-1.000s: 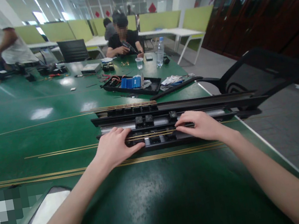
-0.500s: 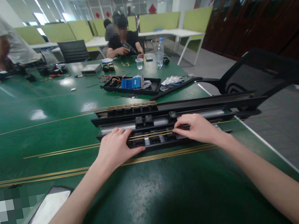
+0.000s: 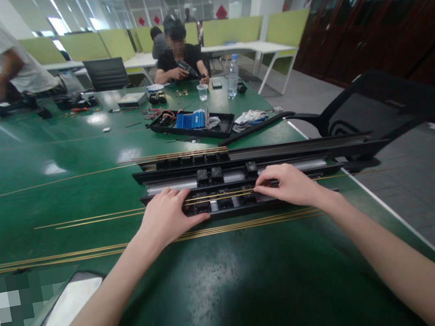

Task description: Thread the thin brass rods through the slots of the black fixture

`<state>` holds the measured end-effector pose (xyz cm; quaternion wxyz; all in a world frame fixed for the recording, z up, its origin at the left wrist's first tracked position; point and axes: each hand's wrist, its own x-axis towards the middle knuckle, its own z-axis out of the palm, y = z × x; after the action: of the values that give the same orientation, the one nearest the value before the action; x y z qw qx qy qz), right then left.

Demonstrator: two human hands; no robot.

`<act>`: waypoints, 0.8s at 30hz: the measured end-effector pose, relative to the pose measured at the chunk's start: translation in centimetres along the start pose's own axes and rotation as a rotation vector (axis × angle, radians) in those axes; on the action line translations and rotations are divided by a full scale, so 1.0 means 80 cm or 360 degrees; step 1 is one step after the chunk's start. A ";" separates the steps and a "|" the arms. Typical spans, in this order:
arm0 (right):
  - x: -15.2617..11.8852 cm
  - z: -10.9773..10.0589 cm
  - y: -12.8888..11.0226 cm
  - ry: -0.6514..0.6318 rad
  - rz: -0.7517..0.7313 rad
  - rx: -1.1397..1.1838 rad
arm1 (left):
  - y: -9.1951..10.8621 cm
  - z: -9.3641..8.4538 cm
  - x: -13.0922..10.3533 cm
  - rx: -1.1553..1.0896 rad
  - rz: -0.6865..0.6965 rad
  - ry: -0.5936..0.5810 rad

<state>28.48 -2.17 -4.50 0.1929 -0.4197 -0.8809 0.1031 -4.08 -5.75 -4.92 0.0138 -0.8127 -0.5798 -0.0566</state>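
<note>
While the left hand (image 3: 165,214) spreads over the front rail (image 3: 246,210) mid-frame, the right hand (image 3: 288,185) pinches a rod (image 3: 231,193).
Rods reach the front blocks (image 3: 225,204); middle blocks (image 3: 217,175) show none; loose rods (image 3: 232,228) lie just below.

brass rods (image 3: 99,218) and black rail (image 3: 242,210) partly covered by the left hand (image 3: 165,214), one rod's tip hidden by the right hand (image 3: 287,186), loose rods (image 3: 253,224) cut off by the picture's left edge, bits (image 3: 182,93) near the green table's (image 3: 231,294) far edge too small to tell
</note>
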 end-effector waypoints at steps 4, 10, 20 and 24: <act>-0.001 -0.002 0.000 0.0003 0.0003 0.0017 | -0.003 0.001 -0.001 -0.0040 -0.0044 -0.0030; -0.001 -0.004 0.002 -0.0008 0.0009 0.0028 | -0.004 0.003 -0.002 -0.0036 -0.0020 -0.0011; -0.003 -0.016 0.013 -0.0080 0.0010 0.0078 | -0.009 0.000 -0.004 0.0036 -0.0002 -0.0068; -0.005 -0.019 0.019 -0.0121 0.0043 0.0125 | -0.008 -0.001 -0.005 0.0049 -0.0007 -0.0084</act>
<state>30.45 -1.52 -3.72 0.1741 -0.4194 -0.8772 0.1560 -4.78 -5.91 -4.88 0.0107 -0.8124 -0.5824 -0.0263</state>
